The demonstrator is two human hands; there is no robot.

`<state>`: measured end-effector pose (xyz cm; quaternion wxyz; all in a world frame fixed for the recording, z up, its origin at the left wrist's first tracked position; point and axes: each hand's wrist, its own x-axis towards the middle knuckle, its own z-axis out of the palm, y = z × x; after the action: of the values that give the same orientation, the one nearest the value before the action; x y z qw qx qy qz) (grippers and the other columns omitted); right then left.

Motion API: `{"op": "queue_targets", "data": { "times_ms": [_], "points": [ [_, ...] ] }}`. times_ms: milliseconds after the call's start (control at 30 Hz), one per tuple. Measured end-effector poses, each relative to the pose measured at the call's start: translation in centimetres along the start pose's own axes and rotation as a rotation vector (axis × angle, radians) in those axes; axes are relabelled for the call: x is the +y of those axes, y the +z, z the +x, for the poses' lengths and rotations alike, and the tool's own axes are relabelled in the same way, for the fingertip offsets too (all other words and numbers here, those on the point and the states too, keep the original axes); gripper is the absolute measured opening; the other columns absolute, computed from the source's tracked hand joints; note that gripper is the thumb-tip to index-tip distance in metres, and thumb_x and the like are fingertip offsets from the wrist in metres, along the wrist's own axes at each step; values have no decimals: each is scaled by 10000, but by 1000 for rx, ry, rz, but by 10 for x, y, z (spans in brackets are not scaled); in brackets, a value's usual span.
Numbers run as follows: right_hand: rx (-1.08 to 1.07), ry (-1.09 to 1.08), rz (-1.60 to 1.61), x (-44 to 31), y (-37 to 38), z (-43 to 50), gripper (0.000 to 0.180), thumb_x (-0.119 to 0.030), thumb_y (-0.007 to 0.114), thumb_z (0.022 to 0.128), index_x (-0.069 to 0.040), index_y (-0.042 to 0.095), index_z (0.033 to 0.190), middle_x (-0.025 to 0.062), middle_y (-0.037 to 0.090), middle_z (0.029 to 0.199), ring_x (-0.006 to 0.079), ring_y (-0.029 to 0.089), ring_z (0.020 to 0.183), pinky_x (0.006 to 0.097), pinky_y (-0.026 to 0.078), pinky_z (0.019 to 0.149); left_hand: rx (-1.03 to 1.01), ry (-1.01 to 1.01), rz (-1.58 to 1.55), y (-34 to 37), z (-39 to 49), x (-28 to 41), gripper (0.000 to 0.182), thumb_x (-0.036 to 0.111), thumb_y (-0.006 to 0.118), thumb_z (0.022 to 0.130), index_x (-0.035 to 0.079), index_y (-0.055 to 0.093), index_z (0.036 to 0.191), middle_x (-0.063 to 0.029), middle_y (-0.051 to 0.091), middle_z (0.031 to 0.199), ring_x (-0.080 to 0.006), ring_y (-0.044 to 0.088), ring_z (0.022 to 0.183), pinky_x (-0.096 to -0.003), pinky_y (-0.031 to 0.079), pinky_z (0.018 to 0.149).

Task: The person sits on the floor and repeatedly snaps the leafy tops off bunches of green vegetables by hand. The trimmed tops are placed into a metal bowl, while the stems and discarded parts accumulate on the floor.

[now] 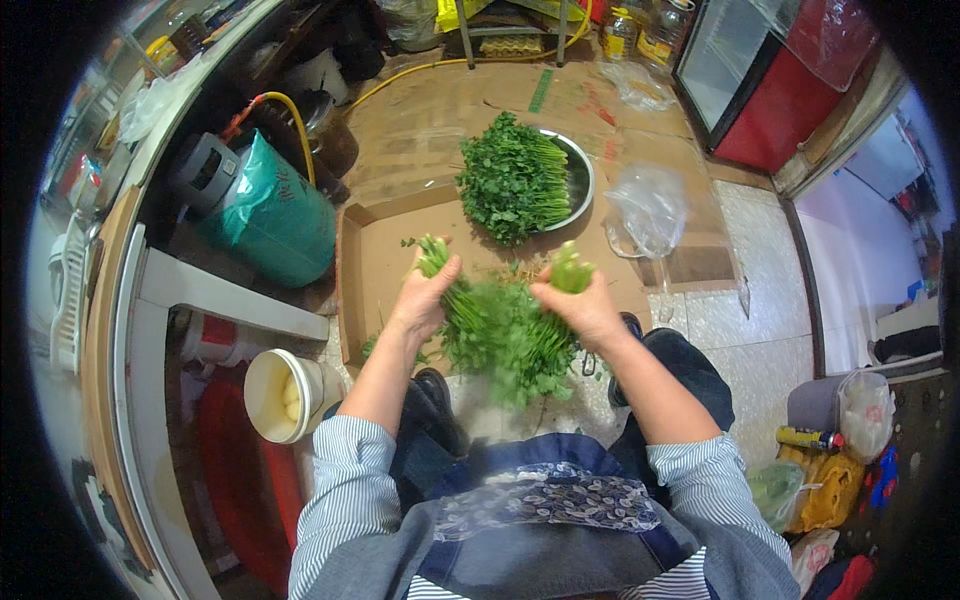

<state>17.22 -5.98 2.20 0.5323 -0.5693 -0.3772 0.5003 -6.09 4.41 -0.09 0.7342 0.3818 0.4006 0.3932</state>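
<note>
My left hand (429, 289) grips a bunch of leafy green herbs (466, 311) by its pale stem ends. In my right hand (581, 300) is a second bunch of herbs (547, 341), also held by the stems, which point up and away from me. The leaves of both bunches hang towards me and meet between my hands, partly blurred. Beyond them, a large heap of the same herbs (510, 176) lies in and over the left side of a round metal bowl (587, 180). The bowl stands on cardboard (405, 255), where a few loose stems lie.
To the left are a gas cylinder with a green cover (274, 217), a white table leg (240, 296) and a white bucket (274, 397) holding pale yellow things. A clear plastic bag (649, 206) lies right of the bowl. Bags (825, 487) and a spray can (808, 438) are at the lower right.
</note>
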Motion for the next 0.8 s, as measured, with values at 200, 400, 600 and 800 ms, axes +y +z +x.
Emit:
{"op": "queue_targets", "data": {
  "times_ms": [200,400,600,800],
  "points": [
    [-109,-162,-280,14,38,-13,429,-200,835,759,-21,636,1095,114,700,981,187,663,935,352,531,827,-234,-145,48,50,-24,-19,785,583,649,868,207,327,1476,-73,548,1231,-230,545,1108,-397,501,875],
    [-91,-165,-292,14,32,-11,374,-168,826,756,-28,641,1049,114,701,950,166,661,886,335,528,788,-352,-125,4,50,-30,-21,801,378,707,918,136,264,1540,-96,487,1399,-231,491,1275,-372,402,1052],
    [-153,38,42,10,15,-5,332,-116,766,849,8,662,1139,56,710,1051,126,646,947,287,524,827,-401,-91,-13,44,-28,-7,743,157,768,874,61,364,1490,-84,500,1396,-224,495,1281,-373,384,1085],
    [-226,126,215,-2,13,-9,319,-89,762,841,-18,673,1139,39,703,1046,107,632,887,279,519,771,-270,-78,75,35,-25,-12,513,127,765,864,39,513,1301,-80,615,1205,-190,611,1097,-359,500,969]
  ]
}}
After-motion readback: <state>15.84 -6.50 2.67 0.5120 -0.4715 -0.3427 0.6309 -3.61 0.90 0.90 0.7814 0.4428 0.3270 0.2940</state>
